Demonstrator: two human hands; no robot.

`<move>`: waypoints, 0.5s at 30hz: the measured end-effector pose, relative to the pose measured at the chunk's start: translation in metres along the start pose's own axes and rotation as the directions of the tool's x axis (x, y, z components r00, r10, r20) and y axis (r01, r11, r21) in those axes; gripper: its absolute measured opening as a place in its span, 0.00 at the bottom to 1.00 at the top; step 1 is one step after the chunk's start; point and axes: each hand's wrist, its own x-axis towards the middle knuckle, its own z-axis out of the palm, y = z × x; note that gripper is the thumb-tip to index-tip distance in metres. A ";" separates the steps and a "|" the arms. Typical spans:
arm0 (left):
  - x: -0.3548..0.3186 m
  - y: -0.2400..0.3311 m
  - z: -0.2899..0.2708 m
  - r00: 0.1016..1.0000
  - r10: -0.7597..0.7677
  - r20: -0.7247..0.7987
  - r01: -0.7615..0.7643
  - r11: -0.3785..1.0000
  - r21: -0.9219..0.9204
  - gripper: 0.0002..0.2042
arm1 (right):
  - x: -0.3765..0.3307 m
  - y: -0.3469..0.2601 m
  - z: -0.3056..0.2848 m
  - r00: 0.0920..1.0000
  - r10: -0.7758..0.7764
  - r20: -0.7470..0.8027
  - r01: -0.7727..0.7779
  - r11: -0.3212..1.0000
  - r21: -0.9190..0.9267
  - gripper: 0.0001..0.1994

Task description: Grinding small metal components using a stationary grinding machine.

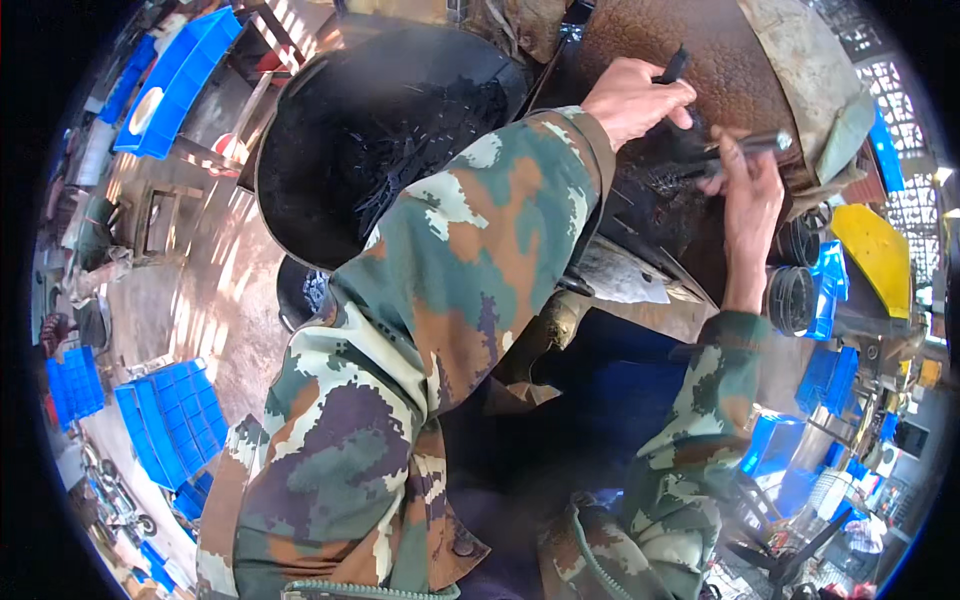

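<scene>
My left hand (640, 100) reaches across to the upper right, its fingers closed round a small black piece (674, 64) whose end sticks out above them. To the right, my right hand (752, 185) is smeared by motion. It grips a dark rod-like tool with a shiny metal end (781, 142); the tool's exact kind is too blurred to tell. Both hands are over a dark, dirty work surface (640, 215). Beyond them stands a brown, stained panel (690, 45).
A large black round pan (300, 170) with dark slender pieces lies left of my left forearm. Below it is a smaller container (297, 290). Black round tubs (793, 290) and a yellow panel (872, 260) stand at right. Blue crates (175, 420) are on the floor at left.
</scene>
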 end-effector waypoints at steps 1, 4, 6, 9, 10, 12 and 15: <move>0.001 -0.004 -0.002 1.000 0.016 -0.013 -0.014 0.994 0.113 0.12 | -0.013 -0.003 -0.003 0.997 0.025 0.079 -0.017 0.994 -0.106 0.12; 0.003 -0.014 -0.003 0.995 0.095 0.001 -0.092 0.961 0.262 0.14 | -0.058 -0.006 -0.014 0.968 0.073 0.239 -0.042 0.990 -0.133 0.12; 0.007 -0.021 -0.007 0.995 0.101 -0.004 -0.091 0.919 0.385 0.15 | -0.074 0.001 -0.019 0.850 -0.342 0.401 0.439 0.880 -0.181 0.13; 0.019 -0.039 -0.019 0.979 0.204 0.031 -0.186 0.806 0.562 0.17 | -0.098 0.008 -0.014 0.776 -0.351 0.524 0.536 0.804 -0.257 0.14; 0.022 -0.047 -0.027 0.964 0.264 0.043 -0.234 0.755 0.613 0.18 | -0.106 0.006 -0.010 0.787 -0.290 0.545 0.493 0.827 -0.272 0.14; 0.015 -0.045 -0.019 0.974 0.221 0.057 -0.180 0.590 0.787 0.18 | -0.116 0.012 -0.014 0.764 -0.205 0.611 0.467 0.830 -0.305 0.19; 0.013 -0.042 -0.024 0.993 0.084 0.086 -0.116 0.463 0.879 0.17 | -0.114 0.007 -0.013 0.739 -0.077 0.670 0.363 0.883 -0.299 0.21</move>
